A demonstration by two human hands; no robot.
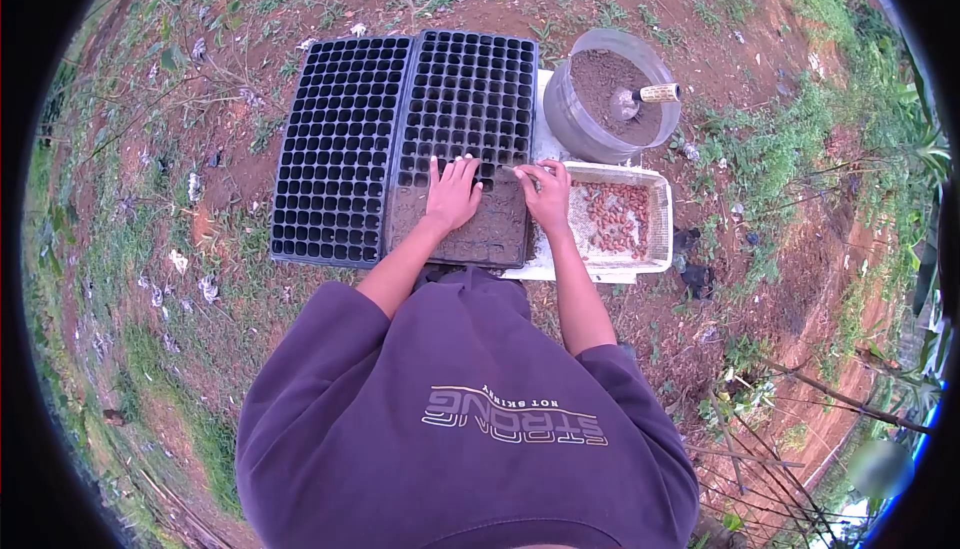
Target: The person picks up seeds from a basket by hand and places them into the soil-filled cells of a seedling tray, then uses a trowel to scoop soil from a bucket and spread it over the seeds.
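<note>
My left hand (452,195) rests with its fingers spread on the right-hand black seedling tray (470,79), where the soil-covered near cells meet the open far ones. At that tray's right edge, my right hand (547,197) has its thumb and fingers pinched together; whatever they hold is too small to make out. Dark brown soil (480,229) covers the near part of this tray. Close to my right wrist is a white plastic basket (655,189) with many small reddish-brown seeds (618,217) spread in it.
A second black seedling tray (340,149), its cells without soil, lies along the left. Behind the basket stands a clear bucket (570,114) of soil, with a trowel (655,94) stuck in it. Grassy ground surrounds everything, and thin branches (850,404) reach in at the lower right.
</note>
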